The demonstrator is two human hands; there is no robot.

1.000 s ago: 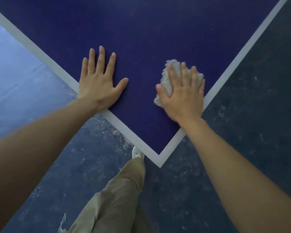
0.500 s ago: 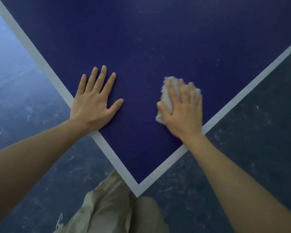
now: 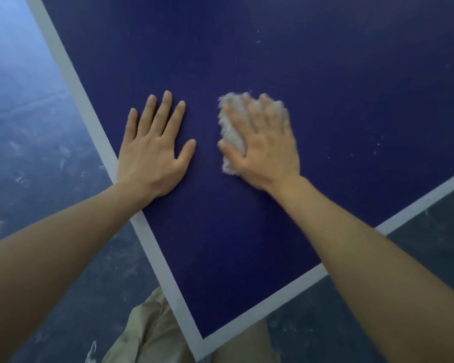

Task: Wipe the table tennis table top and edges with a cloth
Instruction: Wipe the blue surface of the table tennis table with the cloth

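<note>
No text, label, brand, number or sign can be read anywhere in the view; the table tennis table (image 3: 325,74) shows only its plain white border lines, running from eleven o'clock down to the corner at six o'clock and from there out to three o'clock, with no lettering on them; the cloth (image 3: 232,137) near the centre is blurred and shows no tag or print.

One table tennis table (image 3: 325,74). On it: two hands, the left hand (image 3: 152,155) nearer the table's corner-side white line and the right hand (image 3: 262,148) beside it; one cloth (image 3: 231,132) under the right hand. White border lines (image 3: 152,247): two, meeting at the table's corner.
</note>
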